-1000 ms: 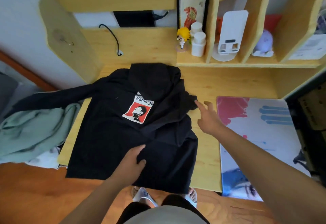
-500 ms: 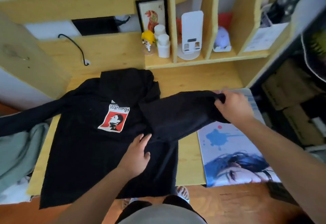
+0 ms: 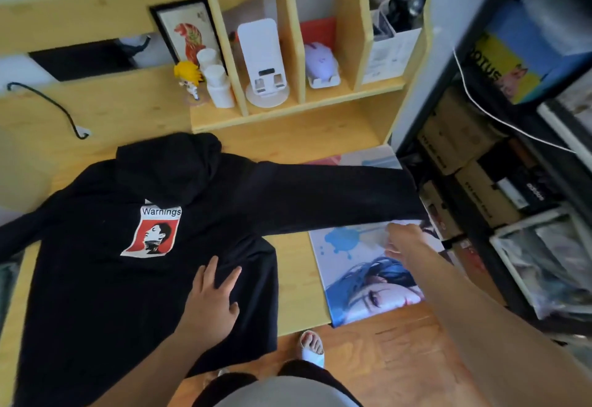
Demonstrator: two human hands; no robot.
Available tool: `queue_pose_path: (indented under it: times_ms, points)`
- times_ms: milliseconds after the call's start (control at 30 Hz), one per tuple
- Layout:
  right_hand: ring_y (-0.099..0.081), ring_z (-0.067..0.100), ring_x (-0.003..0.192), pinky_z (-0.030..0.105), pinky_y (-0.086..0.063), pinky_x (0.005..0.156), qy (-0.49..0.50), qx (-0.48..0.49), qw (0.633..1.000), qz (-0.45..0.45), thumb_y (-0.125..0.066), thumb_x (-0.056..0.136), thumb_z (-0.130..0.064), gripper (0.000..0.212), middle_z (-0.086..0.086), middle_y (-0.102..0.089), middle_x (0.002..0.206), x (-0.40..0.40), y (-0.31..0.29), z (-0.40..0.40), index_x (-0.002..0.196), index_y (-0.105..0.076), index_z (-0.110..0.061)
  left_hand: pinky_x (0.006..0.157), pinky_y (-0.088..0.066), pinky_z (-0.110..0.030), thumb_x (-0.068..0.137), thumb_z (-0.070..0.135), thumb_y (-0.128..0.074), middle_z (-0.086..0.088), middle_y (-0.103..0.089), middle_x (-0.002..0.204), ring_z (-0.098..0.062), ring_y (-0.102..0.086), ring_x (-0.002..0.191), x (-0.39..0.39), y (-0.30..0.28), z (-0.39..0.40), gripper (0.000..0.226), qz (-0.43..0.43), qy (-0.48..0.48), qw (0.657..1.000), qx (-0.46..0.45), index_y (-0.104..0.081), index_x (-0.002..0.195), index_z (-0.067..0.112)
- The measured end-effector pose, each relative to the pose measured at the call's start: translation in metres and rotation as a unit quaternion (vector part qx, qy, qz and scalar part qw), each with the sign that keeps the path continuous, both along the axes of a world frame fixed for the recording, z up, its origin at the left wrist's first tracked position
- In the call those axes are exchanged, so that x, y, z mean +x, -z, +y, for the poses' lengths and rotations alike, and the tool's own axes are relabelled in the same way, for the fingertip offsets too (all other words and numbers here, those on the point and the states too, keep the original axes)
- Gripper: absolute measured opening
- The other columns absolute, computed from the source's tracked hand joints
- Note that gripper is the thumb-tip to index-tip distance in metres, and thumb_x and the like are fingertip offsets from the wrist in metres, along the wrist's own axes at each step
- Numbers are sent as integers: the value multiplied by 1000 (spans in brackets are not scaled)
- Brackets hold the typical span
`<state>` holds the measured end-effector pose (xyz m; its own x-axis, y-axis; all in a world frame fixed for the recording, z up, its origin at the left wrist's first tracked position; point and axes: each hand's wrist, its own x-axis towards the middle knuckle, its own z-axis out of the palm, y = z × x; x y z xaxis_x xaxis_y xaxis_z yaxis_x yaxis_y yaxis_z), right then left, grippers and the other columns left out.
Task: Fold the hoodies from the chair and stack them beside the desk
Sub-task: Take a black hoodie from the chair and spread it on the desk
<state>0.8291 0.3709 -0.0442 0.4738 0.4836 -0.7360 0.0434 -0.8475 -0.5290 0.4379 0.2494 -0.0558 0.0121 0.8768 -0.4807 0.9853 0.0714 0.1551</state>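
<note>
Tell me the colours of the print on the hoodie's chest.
The print on the black hoodie is red with a black head profile and white "Warnings" lettering; the head view shows it.

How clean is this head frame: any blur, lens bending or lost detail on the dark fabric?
Head view: wide-angle lens bows the shelf edges; the right hand is motion-smeared, so its grip is unreadable; the left hand, flat on the black hoodie, is sharper; the hoodie's folds sink into near-uniform black; soft daylight, no hard glare.

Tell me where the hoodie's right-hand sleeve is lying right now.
In the head view, the sleeve stretches rightward from the black hoodie across the desk, over the top of the printed mat, toward the boxes beside the desk.
</note>
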Motion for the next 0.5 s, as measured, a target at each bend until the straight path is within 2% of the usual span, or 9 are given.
queue_pose_path:
  times_ms: [33,100,200,267,300,367,433,500]
  points:
    - [-65,27,73,39,-58,79,89,23,994,60,-61,93,-24,34,14,-64,92,2,5,4,119,-57,-2,125,-22,-41,100,35,-55,-7,12,169,-34,4,156,-1,2,-4,74,-8,-9,1000,-13,-13,161,40]
    - [-60,19,67,31,-57,67,231,90,959,137,-67,92,-26,27,9,-61,83,14,10,19,112,-60,-9,123,-28,-40,101,32,-55,-5,13,168,-32,4,156,-4,6,-12,73,-29,-33,998,-51,-14,161,40]
    - [-64,14,84,27,-56,76,344,176,886,258,-63,97,-33,19,2,-67,98,25,10,40,111,-63,-20,124,-21,-42,102,31,-53,-7,12,169,-32,5,156,-11,11,-20,75,-41,-43,991,-123,-9,162,40]
    - [-64,11,82,27,-55,79,363,195,858,307,-55,101,-38,18,-4,-65,93,28,14,50,103,-63,-22,125,-17,-42,101,29,-53,-6,12,170,-32,7,156,-15,12,-19,77,-44,-36,989,-140,-6,162,40]
    - [-61,10,75,26,-55,76,370,189,852,320,-53,102,-37,18,-6,-62,86,29,18,56,98,-62,-22,125,-17,-41,101,29,-53,-6,12,170,-31,7,157,-17,12,-17,77,-47,-38,988,-145,-7,162,40]
    - [-59,11,68,24,-55,69,353,200,858,314,-52,103,-30,15,-5,-59,79,28,15,64,95,-61,-21,126,-14,-40,101,31,-54,-7,12,170,-31,6,157,-19,11,-12,75,-56,-48,984,-160,-11,162,38]
    - [-64,13,71,30,-56,71,325,252,865,287,-53,103,-21,10,-1,-66,88,25,-4,70,107,-61,-18,126,-13,-39,101,33,-54,-7,9,171,-31,4,157,-20,10,-9,73,-63,-54,982,-170,-15,162,37]
    - [-69,17,86,37,-58,81,315,304,863,254,-54,102,-16,25,4,-69,103,26,-23,72,127,-57,-18,126,-13,-39,101,35,-54,-8,8,171,-31,2,157,-19,7,-7,72,-59,-47,982,-171,-17,162,36]
